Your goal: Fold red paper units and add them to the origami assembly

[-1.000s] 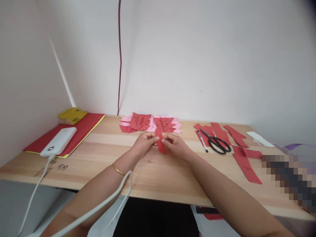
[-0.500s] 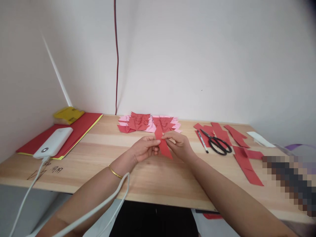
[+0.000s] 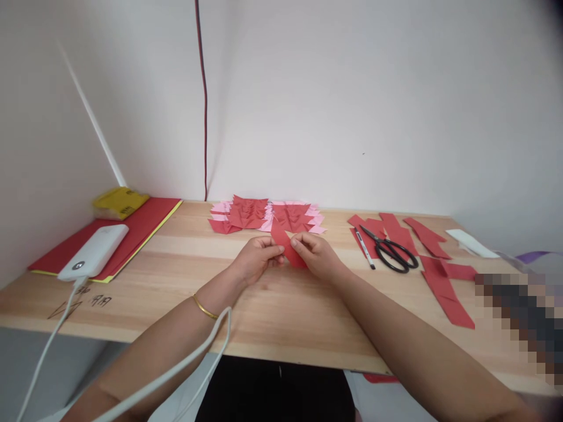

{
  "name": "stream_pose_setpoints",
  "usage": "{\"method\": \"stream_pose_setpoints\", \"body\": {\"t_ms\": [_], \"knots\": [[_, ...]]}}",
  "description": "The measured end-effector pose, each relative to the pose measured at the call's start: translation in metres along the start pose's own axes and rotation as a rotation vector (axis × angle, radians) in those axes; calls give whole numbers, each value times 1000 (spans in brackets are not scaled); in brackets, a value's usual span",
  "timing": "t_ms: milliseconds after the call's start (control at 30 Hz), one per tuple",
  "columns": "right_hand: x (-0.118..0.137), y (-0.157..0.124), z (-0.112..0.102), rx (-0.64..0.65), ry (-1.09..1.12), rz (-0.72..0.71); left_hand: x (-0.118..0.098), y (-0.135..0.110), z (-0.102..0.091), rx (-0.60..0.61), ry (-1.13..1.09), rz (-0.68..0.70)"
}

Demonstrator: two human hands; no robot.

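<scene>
A red paper strip [image 3: 280,234] is held over the middle of the wooden table [image 3: 176,316]. My left hand [image 3: 261,258] pinches its left edge between thumb and fingers. On the strip's right side, my right hand [image 3: 314,253] grips it with thumb and forefinger, hiding part of the paper. Just behind lie folded red paper pieces [image 3: 249,212] and pink paper pieces [image 3: 316,218] with pointed ends, set in rows against the wall side.
At right are black-handled scissors [image 3: 396,255], a white pen [image 3: 364,247], loose red strips [image 3: 448,296] and a white strip [image 3: 472,243]. At left, a white power bank [image 3: 94,252] with a cable rests on red sheets [image 3: 152,225] beside a yellow packet [image 3: 121,203].
The red strip has turned or bent between my hands; its lower end, which stuck out toward me, now shows shorter. My right hand has shifted slightly. The view tilted a little.
</scene>
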State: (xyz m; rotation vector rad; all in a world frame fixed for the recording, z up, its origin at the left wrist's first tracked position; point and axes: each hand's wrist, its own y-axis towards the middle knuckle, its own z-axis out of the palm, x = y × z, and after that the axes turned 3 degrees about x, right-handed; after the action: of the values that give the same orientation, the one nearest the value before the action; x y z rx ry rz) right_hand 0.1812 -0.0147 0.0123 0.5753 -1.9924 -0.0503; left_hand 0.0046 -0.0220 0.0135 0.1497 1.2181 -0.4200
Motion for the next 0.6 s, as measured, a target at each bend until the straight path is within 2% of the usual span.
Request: {"method": "stream_pose_setpoints", "body": {"t_ms": [200,333,433,533,600], "knots": [[-1,-1,2,13,-51,3,4,1,2,21,47,16],[-1,-1,0,24,96,-5,3,2,2,-36,59,37],[-1,-1,-8,112,204,-87,1,2,1,-70,0,43],[-1,-2,-15,209,107,-188,-3,1,1,-73,-61,31],[-1,-1,-16,215,42,-231,-5,0,1,-70,-94,12]]}}
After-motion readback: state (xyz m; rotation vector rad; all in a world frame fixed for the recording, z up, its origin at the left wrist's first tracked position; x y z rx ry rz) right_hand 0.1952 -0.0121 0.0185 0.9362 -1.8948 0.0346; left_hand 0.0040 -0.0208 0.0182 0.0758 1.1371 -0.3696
